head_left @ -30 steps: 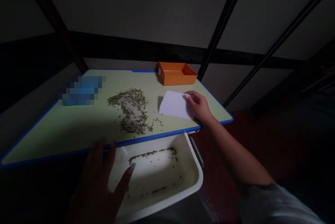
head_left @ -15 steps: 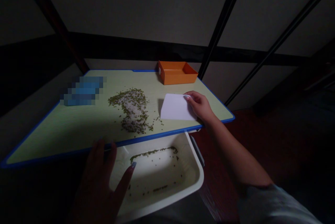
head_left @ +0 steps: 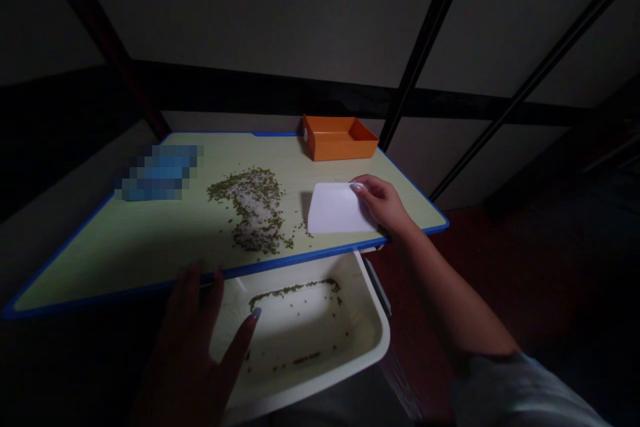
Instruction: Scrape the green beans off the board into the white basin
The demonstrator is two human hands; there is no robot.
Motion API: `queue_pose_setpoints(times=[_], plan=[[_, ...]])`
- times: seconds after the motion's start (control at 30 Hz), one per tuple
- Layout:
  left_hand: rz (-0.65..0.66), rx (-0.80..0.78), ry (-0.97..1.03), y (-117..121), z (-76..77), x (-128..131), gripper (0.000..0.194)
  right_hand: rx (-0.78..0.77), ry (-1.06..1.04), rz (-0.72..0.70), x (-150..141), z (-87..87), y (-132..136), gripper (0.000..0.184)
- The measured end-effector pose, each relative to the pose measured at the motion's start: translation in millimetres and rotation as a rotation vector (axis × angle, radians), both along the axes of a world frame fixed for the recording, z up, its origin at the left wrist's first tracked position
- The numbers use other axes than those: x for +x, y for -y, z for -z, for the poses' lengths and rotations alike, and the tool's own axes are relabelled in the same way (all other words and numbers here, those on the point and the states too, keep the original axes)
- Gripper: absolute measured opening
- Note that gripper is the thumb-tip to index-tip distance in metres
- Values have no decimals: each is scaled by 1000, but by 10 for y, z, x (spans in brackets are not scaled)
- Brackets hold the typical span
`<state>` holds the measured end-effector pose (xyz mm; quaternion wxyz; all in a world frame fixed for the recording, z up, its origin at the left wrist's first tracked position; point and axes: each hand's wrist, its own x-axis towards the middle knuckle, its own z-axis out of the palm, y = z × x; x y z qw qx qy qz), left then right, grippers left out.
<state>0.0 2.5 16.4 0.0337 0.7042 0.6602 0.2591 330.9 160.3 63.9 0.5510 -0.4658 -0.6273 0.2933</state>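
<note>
My right hand point(head_left: 384, 204) grips a white flat card point(head_left: 334, 208) by its right edge, standing it on the pale green table point(head_left: 150, 240) just right of a pile of small green beans mixed with white grains point(head_left: 253, 207). Below the table's near blue edge, my left hand point(head_left: 193, 340) holds the left rim of a white rectangular tray point(head_left: 350, 347); its fingers wrap the rim and the thumb lies inside. The tray has scattered green beans point(head_left: 293, 292) in it.
An orange open box point(head_left: 339, 138) stands at the table's far right corner. A blurred blue object point(head_left: 157, 172) lies at the far left of the table. Dark beams and wall panels rise behind the table; the floor to the right is dark.
The white card has tipped lower and nearer the table's front edge in my right hand. My left hand and the tray have stayed almost still.
</note>
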Motion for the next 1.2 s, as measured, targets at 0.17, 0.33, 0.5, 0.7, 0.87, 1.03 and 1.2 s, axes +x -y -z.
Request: queue_pose_setpoints(times=[0.17, 0.33, 0.5, 0.7, 0.87, 1.03, 1.2], plan=[[-15, 8, 7, 9, -24, 28, 77, 11, 18, -16, -20, -5, 30, 37], [-18, 5, 32, 45, -23, 56, 70, 9, 23, -26, -43, -1, 52, 36], [-24, -7, 42, 3, -4, 30, 72, 0, 26, -33, -63, -11, 70, 35], [17, -16, -3, 0, 59, -45, 71, -39, 16, -88, -81, -6, 91, 34], [36, 22, -23, 15, 92, -66, 69, -141, -28, -166, -84, -7, 106, 38], [24, 27, -1, 9, 76, -22, 69, -175, -36, -208, -70, 2, 103, 37], [-20, 34, 52, 10, 39, 18, 69, -32, -107, 54, -19, 39, 50, 30]])
